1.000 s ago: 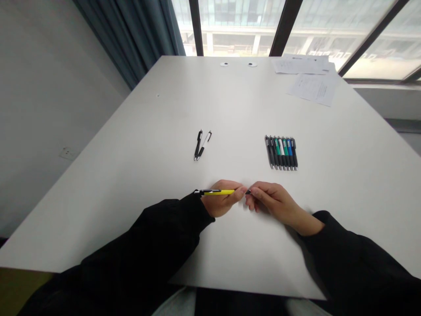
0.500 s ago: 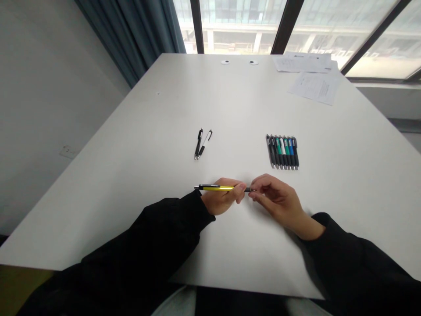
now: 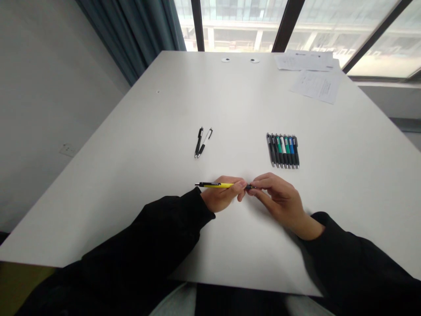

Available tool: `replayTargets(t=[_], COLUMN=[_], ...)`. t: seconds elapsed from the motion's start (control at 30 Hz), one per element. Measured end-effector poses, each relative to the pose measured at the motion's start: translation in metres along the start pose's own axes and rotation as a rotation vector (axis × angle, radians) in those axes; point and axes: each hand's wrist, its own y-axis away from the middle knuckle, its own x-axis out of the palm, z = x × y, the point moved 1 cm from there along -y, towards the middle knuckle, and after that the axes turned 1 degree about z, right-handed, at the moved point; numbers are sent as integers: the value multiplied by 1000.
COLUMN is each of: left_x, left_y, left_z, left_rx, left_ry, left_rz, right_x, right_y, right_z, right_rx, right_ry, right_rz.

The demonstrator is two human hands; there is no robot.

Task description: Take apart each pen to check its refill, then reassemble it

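A yellow pen (image 3: 226, 185) with a black clip lies level across my left hand (image 3: 225, 195), whose thumb and fingers grip it near the dark grip section. Its clip end points left, over my wrist. At the other end, the thumb and fingertips of my right hand (image 3: 278, 195) pinch the pen's tip. Just what the right fingertips hold there is too small to make out. Beyond my left hand lie a black pen (image 3: 199, 142) and a white pen (image 3: 205, 142), close together at their lower ends.
A neat row of several pens (image 3: 283, 151), black, green, white and blue, lies beyond my right hand. Paper sheets (image 3: 305, 61) rest at the table's far right corner. Two cable-hole covers (image 3: 255, 60) sit near the far edge of the white table (image 3: 138, 145), by the window.
My right fingertips have closed in a little around the pen's tip. The yellow pen stays in my left hand, and the other pens lie as before.
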Motion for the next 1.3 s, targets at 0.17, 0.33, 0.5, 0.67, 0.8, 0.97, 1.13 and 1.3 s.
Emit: replayTargets(t=[0.17,0.33,0.5,0.67,0.8,0.97,1.13,1.3], left_x=[-1,-3,-6,-7,-9,-9,-9,-9], left_y=[-3,-7,-7,-8,-8,-8,-8,-7], left_z=[2,4,1,-3,-5,-6,-4,0], left_rx=[-65,-96,-104,-117,-144,-178,-185,-187], left_ry=[100,205,220,105,72,92,131,164], left_rz=[-20,-45,-72,-90,-115,-127,-146,-188], right_x=[-1,-1,-1,-2,-3,-3,-2,-3], right_y=[0,1,2,3,3,1,1,0], right_z=[1,-2,-3,-1,0,4,6,4], right_rx=[-30,58,210,212,174,69,-20,-46], right_ry=[49,22,88,107,147,251,259,215], right_rz=[-51,-69,-24,-29,-38,-46,-57,-79])
